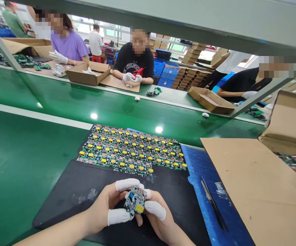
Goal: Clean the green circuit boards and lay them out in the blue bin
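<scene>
Between my two hands, above a black mat [60, 194], is a small circuit board [135, 201] with grey compound over its parts and a yellow block at its lower end. My left hand [109, 205] grips its left side, white finger cots on the fingertips. On the right side, my right hand [156, 208] pinches the same board, also wearing finger cots. Beyond them lie rows of circuit boards [127, 147] with yellow transformers, packed close together along the mat's far part.
Black tweezers [214, 205] lie on a blue sheet [201, 171] at the right. Next to it are a flat cardboard sheet [245, 184] and a cardboard box [288, 119]. A green conveyor belt [112, 109] crosses ahead; co-workers sit beyond it. A metal beam [188, 27] runs overhead.
</scene>
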A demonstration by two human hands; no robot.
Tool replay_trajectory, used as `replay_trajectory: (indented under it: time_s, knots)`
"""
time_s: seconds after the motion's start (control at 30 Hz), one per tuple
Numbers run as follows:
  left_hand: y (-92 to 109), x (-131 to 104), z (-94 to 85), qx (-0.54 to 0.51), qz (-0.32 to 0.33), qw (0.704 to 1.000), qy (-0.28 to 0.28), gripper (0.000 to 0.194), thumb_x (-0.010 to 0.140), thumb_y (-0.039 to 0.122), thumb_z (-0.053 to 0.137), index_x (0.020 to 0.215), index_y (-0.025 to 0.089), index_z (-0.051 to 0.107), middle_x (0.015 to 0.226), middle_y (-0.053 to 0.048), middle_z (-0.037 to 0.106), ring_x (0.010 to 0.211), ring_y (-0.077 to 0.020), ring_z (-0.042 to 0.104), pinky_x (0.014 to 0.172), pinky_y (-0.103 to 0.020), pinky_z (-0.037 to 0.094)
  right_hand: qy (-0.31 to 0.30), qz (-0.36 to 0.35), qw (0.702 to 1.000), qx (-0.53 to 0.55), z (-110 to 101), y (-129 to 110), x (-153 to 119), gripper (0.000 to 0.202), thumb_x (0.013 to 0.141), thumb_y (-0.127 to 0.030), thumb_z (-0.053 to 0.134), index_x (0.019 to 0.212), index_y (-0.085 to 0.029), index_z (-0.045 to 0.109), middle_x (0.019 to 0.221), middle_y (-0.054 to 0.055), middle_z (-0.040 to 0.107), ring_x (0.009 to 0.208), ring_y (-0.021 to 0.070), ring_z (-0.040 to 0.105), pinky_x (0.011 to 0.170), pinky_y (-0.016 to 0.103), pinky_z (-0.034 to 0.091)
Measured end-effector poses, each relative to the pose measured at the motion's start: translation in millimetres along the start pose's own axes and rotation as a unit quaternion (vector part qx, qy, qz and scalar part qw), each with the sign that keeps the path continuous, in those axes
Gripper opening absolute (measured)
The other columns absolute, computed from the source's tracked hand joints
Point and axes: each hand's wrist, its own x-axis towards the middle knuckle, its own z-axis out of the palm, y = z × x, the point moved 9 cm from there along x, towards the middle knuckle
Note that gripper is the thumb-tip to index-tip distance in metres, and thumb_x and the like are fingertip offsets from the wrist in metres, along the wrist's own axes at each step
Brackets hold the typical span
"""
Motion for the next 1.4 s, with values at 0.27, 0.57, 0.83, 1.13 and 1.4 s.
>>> replay_trajectory:
  time_s: [0.27, 0.57, 0.83, 1.13, 1.4]
  knots:
    - [34, -2, 10.3, 0.312, 0.136, 0.940, 0.024, 0.054, 0.082, 0.009, 0.068, 0.130, 0.029, 0.057, 0.118, -0.008, 0.071, 0.105, -0.0199, 0.069, 0.090, -0.029, 0.058, 0.020, 0.000, 0.996, -0.083, 0, -4, 3, 0.052, 0.072, -0.067, 0.070, 0.088, -0.018, 0.072, 0.073, 0.003, 0.061, 0.057, 0.0123, 0.046, 0.054, 0.026, 0.040]
    - [38, -2, 17.1, 0.374, 0.185, 0.909, -0.007, 0.055, 0.083, 0.012, 0.066, 0.134, 0.025, 0.052, 0.115, -0.010, 0.073, 0.104, -0.0219, 0.069, 0.089, -0.032, 0.058, -0.023, 0.013, 0.989, -0.147, 3, -10, 6, 0.047, 0.076, -0.062, 0.070, 0.090, -0.017, 0.073, 0.078, 0.004, 0.066, 0.063, 0.0141, 0.049, 0.066, 0.030, 0.047]
    - [24, -9, 17.5, 0.425, 0.193, 0.884, -0.001, 0.063, 0.087, 0.006, 0.061, 0.142, 0.034, 0.047, 0.121, -0.006, 0.073, 0.103, -0.0216, 0.073, 0.084, -0.032, 0.064, 0.019, -0.003, 0.987, -0.159, -3, -14, 0, 0.027, 0.078, -0.039, 0.067, 0.100, -0.022, 0.072, 0.087, 0.004, 0.070, 0.085, 0.0230, 0.063, 0.089, 0.040, 0.049]
    - [30, -10, 12.9, 0.402, 0.210, 0.891, 0.019, 0.063, 0.082, 0.007, 0.067, 0.137, 0.034, 0.052, 0.125, -0.005, 0.071, 0.118, -0.0223, 0.066, 0.097, -0.035, 0.058, -0.003, 0.025, 0.996, -0.085, -6, -4, 0, 0.033, 0.070, -0.029, 0.058, 0.099, -0.021, 0.071, 0.084, 0.003, 0.068, 0.081, 0.0220, 0.058, 0.076, 0.034, 0.047]
    - [29, -5, -9.6, 0.322, 0.105, 0.935, 0.103, 0.060, 0.078, 0.010, 0.074, 0.131, 0.031, 0.056, 0.121, -0.004, 0.073, 0.108, -0.0203, 0.071, 0.095, -0.028, 0.058, 0.122, -0.337, 0.855, -0.375, -5, -64, -26, 0.052, 0.081, -0.011, 0.063, 0.125, -0.038, 0.059, 0.092, 0.000, 0.060, 0.078, 0.0178, 0.058, 0.075, 0.032, 0.050]
